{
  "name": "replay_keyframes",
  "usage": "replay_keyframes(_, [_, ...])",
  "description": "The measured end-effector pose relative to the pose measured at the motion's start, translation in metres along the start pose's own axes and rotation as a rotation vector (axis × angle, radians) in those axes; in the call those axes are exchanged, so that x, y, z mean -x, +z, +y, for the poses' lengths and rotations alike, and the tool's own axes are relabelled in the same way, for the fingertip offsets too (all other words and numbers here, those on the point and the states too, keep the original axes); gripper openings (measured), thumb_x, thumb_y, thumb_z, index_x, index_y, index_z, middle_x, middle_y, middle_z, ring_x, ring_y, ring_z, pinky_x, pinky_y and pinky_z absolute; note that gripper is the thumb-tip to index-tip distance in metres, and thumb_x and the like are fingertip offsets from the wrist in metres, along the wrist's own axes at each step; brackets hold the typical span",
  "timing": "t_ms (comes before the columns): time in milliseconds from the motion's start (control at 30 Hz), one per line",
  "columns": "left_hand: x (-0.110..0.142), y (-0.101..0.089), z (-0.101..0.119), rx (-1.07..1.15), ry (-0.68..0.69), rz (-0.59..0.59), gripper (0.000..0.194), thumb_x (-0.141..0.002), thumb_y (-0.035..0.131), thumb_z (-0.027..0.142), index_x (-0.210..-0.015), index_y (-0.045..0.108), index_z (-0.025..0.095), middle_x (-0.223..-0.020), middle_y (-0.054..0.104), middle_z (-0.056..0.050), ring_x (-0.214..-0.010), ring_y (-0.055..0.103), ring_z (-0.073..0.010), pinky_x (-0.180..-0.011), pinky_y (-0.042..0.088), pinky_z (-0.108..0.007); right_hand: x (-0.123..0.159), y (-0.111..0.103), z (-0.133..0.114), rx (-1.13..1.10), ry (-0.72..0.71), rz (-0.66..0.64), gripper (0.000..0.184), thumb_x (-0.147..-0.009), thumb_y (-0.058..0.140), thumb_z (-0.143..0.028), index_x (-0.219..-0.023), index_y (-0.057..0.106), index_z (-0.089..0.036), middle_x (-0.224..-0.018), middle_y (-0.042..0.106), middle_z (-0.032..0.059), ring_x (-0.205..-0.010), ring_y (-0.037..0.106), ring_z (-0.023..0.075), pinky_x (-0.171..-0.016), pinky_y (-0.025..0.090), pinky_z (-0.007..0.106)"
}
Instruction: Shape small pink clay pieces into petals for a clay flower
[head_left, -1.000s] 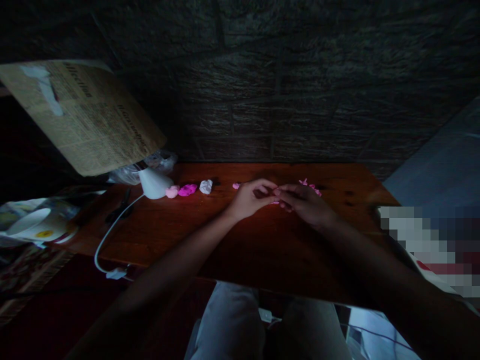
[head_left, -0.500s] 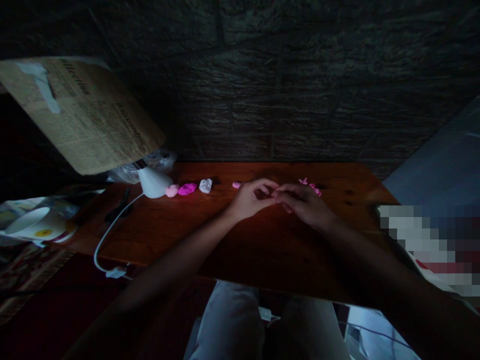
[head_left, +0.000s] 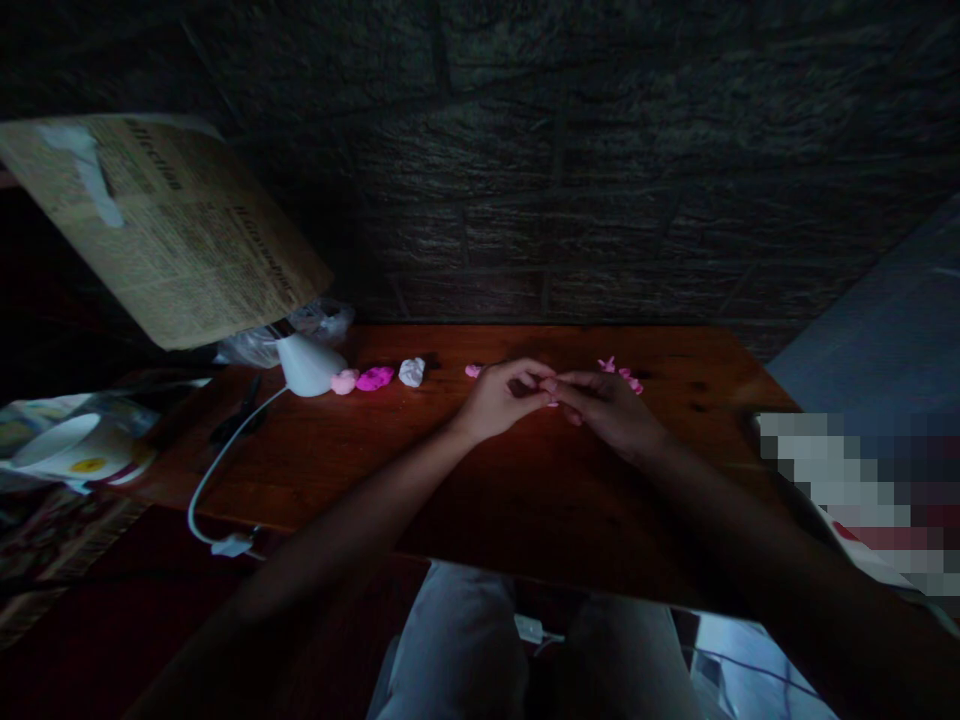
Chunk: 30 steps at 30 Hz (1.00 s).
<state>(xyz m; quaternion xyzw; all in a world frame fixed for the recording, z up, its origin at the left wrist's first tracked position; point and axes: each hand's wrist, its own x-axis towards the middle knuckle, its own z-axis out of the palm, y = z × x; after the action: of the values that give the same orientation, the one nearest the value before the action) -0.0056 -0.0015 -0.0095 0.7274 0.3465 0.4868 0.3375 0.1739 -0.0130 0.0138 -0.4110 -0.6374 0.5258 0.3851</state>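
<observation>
My left hand (head_left: 504,396) and my right hand (head_left: 602,402) meet fingertip to fingertip above the wooden table (head_left: 360,450). Both are closed in a pinch on a small piece of pink clay (head_left: 553,404), mostly hidden by the fingers. A little pink clay lump (head_left: 473,371) lies just left of my left hand. Behind my right hand are small shaped pink clay pieces (head_left: 631,380). Further left, a white clay lump (head_left: 412,372), a magenta clay lump (head_left: 375,378) and a light pink clay lump (head_left: 344,381) sit in a row.
A lamp with a newspaper-print shade (head_left: 202,230) and white base (head_left: 307,366) stands at the table's left, its white cord (head_left: 196,490) hanging over the front edge. A paper cup (head_left: 75,450) is at far left. A dark stone-patterned wall (head_left: 480,180) rises behind the table.
My fingertips have shifted slightly against each other, and a bit of pink now shows below them. My right hand has moved slightly left; the lumps on the table have stayed put.
</observation>
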Motion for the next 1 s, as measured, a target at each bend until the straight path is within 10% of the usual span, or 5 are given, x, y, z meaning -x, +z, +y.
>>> replay_keyframes(1000, [-0.0017, -0.0018, -0.0031, 0.088, -0.063, -0.037, 0.019, -0.085, 0.074, 0.028, -0.099, 0.075, 0.016, -0.092, 0.08, -0.006, -0.084, 0.075, -0.0168, -0.079, 0.061, -0.03, -0.0036, -0.0041, 0.0033, 0.026, 0.004, 0.022, 0.044, -0.075, 0.072, -0.064, -0.078, 0.07, -0.021, -0.062, 0.059, -0.0012, -0.054, 0.047, 0.0114, -0.051, 0.037, 0.027])
